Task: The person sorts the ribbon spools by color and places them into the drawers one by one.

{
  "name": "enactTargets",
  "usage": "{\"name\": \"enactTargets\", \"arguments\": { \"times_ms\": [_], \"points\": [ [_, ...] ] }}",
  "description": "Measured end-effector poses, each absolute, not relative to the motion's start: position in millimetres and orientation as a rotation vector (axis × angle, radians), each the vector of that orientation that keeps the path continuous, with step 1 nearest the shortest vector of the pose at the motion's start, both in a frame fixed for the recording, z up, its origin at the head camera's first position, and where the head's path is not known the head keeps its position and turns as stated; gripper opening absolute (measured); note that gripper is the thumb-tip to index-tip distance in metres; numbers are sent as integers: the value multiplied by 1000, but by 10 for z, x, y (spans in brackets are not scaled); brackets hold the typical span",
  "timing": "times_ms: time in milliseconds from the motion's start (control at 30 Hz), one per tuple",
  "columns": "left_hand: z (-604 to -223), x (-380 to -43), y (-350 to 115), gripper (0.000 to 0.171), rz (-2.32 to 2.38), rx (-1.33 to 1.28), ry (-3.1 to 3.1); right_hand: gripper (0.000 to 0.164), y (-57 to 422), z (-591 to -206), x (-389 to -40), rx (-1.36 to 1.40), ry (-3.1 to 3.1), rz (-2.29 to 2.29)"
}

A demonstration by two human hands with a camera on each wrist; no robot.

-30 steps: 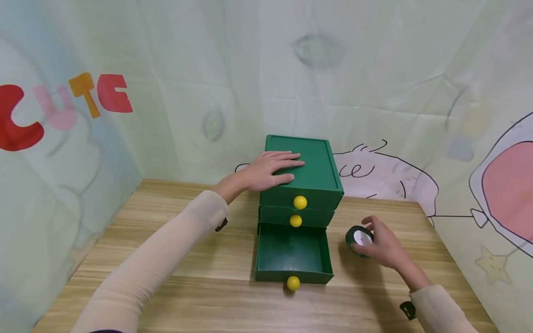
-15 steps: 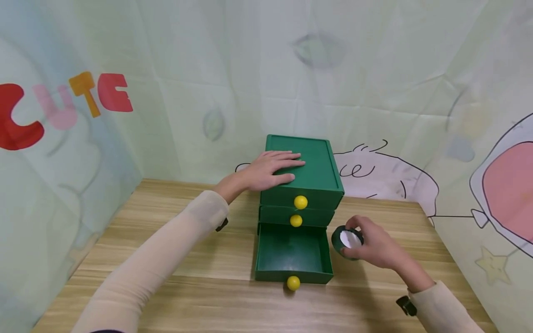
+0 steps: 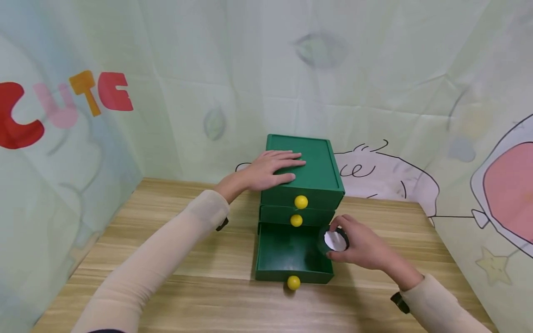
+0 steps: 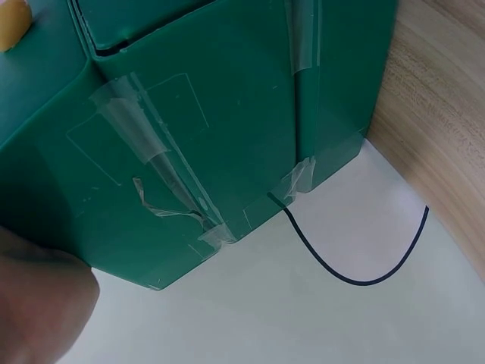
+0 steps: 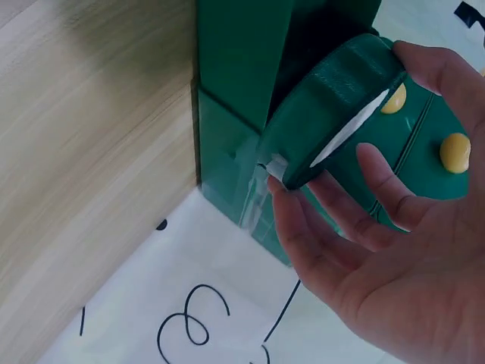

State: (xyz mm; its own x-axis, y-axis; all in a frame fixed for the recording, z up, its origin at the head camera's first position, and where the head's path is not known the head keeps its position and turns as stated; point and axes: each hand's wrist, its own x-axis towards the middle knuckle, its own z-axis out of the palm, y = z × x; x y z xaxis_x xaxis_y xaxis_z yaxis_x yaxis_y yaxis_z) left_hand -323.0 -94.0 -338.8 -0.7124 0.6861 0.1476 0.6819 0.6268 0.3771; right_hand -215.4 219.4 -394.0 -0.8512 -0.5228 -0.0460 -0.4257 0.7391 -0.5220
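My left hand (image 3: 266,172) rests on the top of a green drawer cabinet (image 3: 314,159), fingers spread. Below, the cabinet's bottom drawer (image 3: 283,252) stands pulled out, its inside bare where it shows. My right hand (image 3: 366,243) pinches a dark green roll of tape (image 3: 335,241) with a white inside, thumb on one edge and fingertips on the opposite one. In the head view the roll overlaps the drawer's right side. The right wrist view shows the roll (image 5: 337,102) tilted, close to the cabinet. Part of the left hand (image 4: 42,303) shows in the left wrist view.
Two drawers above are pushed in, with a yellow knob (image 3: 301,201) and a second yellow knob (image 3: 296,220). Another knob (image 3: 293,283) sits on the open drawer's front. The wooden table (image 3: 187,268) meets a printed cloth backdrop (image 3: 187,115). Clear tape strips (image 4: 140,125) line the cabinet's side.
My right hand has carried the roll of tape leftward from the table beside the cabinet to the open drawer's right side. The left hand has stayed on the cabinet top.
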Motion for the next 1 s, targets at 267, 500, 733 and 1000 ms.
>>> {"name": "enactTargets", "arguments": {
  "times_ms": [267, 500, 733, 1000],
  "points": [
    [-3391, -3227, -946, 55, 653, 1187, 2823, 44, 1996, -3980, -2165, -916, 2720, -670],
    [-3383, -3225, -942, 55, 662, 1179, 2821, 42, 1812, -4065, -2167, -1067, 2701, -486],
    [-3384, -3219, -938, 55, 662, 1181, 2826, 45, 1709, -4050, -2235, -1226, 2616, -411],
    [-3380, -3208, -943, 55, 675, 1179, 2825, 49, 1614, -4072, -2285, -1230, 2557, -363]
  ]
}}
